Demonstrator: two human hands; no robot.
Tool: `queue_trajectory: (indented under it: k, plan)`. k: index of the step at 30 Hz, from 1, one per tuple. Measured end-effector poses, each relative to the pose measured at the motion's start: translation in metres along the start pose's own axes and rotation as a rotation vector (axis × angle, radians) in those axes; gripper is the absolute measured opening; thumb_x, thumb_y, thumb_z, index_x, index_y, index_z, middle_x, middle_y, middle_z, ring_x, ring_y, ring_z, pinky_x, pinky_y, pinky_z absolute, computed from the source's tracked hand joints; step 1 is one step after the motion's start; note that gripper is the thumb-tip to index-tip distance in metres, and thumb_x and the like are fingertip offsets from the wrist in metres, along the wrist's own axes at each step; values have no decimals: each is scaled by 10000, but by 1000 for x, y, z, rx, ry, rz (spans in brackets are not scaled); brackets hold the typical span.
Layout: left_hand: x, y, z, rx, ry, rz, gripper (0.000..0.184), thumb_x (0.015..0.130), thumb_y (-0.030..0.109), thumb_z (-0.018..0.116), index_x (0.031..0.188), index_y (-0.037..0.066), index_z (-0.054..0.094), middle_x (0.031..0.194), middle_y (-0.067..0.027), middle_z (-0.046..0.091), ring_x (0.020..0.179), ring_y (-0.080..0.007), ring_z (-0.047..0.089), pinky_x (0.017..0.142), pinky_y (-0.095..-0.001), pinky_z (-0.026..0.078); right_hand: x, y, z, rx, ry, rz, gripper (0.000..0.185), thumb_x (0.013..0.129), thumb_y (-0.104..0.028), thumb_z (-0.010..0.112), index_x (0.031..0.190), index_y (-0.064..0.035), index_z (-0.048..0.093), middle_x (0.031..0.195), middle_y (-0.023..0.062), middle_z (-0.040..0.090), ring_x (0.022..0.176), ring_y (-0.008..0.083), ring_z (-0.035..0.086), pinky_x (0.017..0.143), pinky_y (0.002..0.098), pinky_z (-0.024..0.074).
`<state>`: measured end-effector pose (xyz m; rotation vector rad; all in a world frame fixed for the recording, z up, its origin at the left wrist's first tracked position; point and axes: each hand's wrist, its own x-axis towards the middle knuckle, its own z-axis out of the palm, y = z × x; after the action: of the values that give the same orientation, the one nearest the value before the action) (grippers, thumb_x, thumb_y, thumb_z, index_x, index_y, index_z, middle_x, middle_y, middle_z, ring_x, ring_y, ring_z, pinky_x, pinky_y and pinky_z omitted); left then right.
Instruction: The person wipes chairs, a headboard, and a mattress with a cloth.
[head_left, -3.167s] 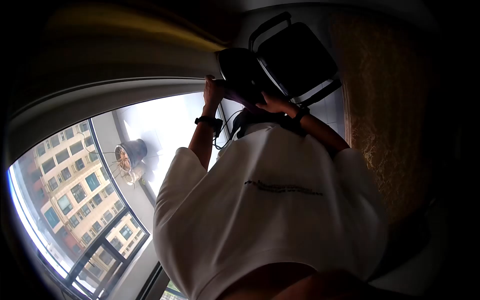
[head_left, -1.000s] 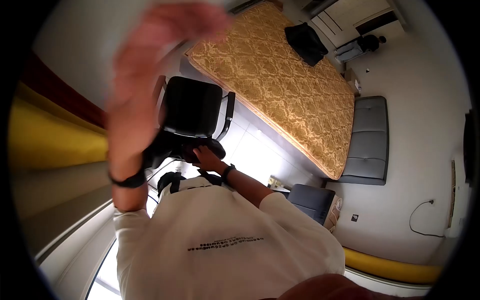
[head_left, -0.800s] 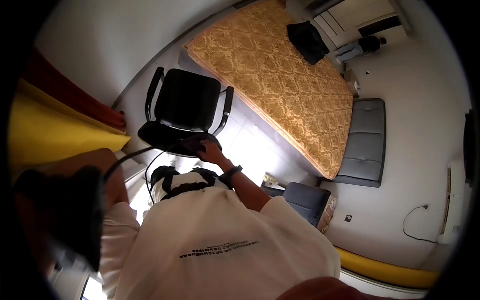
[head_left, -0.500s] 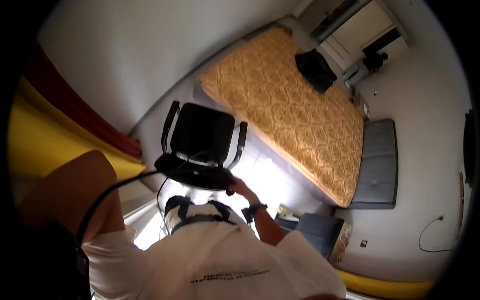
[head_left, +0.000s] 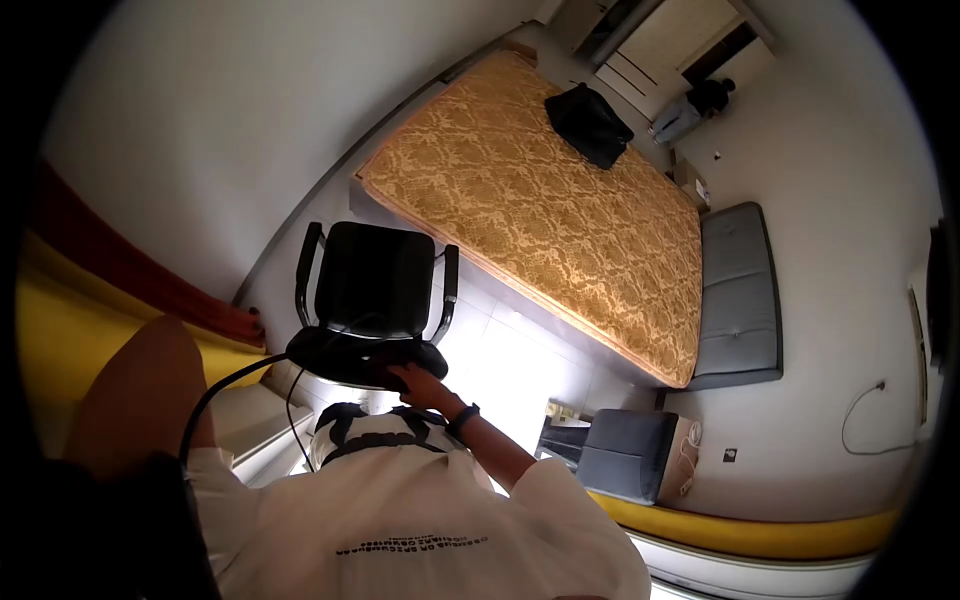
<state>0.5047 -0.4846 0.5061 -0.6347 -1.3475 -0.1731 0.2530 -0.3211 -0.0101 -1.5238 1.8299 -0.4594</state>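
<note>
Below the middle of the view, my right hand (head_left: 422, 388), with a dark band on its wrist, is at the top of the backrest (head_left: 330, 352) of a black armchair-style chair (head_left: 375, 280). Its fingers are bent against something dark that blends into the black backrest, so I cannot make out what it is. My left arm (head_left: 140, 385) is raised, with the elbow up at the left; the left hand is hidden in the dark edge. A black cable (head_left: 235, 380) curves from the lower left towards the backrest.
Behind the chair lies a gold-patterned mattress (head_left: 530, 200) with a black bag-like item (head_left: 588, 125) on it. A grey headboard (head_left: 738, 295) and a grey padded seat (head_left: 628, 452) stand right. Another person (head_left: 692, 110) is by the wardrobe (head_left: 660, 50). Yellow and red curtains (head_left: 130, 270) hang left.
My right hand has moved left along the top of the backrest, away from its right end. The whole view has shifted slightly; the other person stays by the wardrobe.
</note>
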Motion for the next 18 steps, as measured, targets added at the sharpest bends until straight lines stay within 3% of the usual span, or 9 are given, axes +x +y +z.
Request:
queue_trajectory:
  k: [2,5,9,11,12,13,14,17,18]
  plan:
    - [7,6,-10,53,37,45,270,1024,299,474,1120,101,631,1214,-88,621,1154,-205,571,1026,-382,430,-12,39,12,-33,116,14,729,764,-195,723,1421,-104,421,1216,251,565,1079,432,577,931,468,491]
    - [19,16,-25,133,90,118,262,1025,293,471,1105,106,636,1214,-81,620,1156,-196,568,1033,-384,426,-32,10,-27,-138,-26,336,718,784,-238,721,1409,-49,423,1212,246,605,1134,419,576,957,467,487]
    - [18,28,-34,239,269,212,254,1026,286,467,1085,113,643,1212,-72,620,1160,-184,563,1043,-387,421,-9,24,-6,-145,100,50,622,761,-261,719,1302,-28,519,1089,276,651,1035,419,627,892,478,517]
    - [0,21,-20,54,652,295,248,1030,248,450,1082,91,635,1178,-80,634,1140,-162,572,1017,-374,432,13,2,-3,-116,15,58,615,768,-274,708,1292,-12,519,1048,278,659,993,425,638,879,486,519]
    - [-38,18,-15,-30,602,83,256,1030,282,457,1128,114,623,1220,-97,612,1156,-158,563,1044,-373,420,29,-10,-1,-85,-57,68,611,776,-287,697,1282,5,519,1008,281,668,952,430,650,865,494,521]
    - [-51,19,-11,-278,777,132,229,957,310,547,1044,107,608,1015,-53,606,957,-146,569,844,-351,454,42,-14,7,-71,-11,-60,617,790,-299,681,1286,25,506,960,280,673,898,436,656,841,503,520]
    - [-68,7,-5,-252,691,-61,203,951,273,560,1042,97,605,974,-53,600,911,-141,564,806,-340,458,50,-23,14,-63,-14,-62,617,790,-299,681,1286,25,506,960,280,673,898,436,656,841,503,520]
    - [-158,-20,30,-87,65,-835,140,934,162,602,1036,66,596,849,-54,582,771,-126,550,691,-304,473,69,-42,11,-85,-97,-118,569,796,-285,680,1243,38,541,972,268,673,896,427,652,818,476,520]
    - [-235,-20,40,-203,-137,-1070,203,939,157,606,1099,35,587,924,-91,591,804,-164,571,730,-313,488,67,-42,12,-76,-102,-124,539,794,-283,684,1208,42,570,969,248,679,886,419,652,809,460,520]
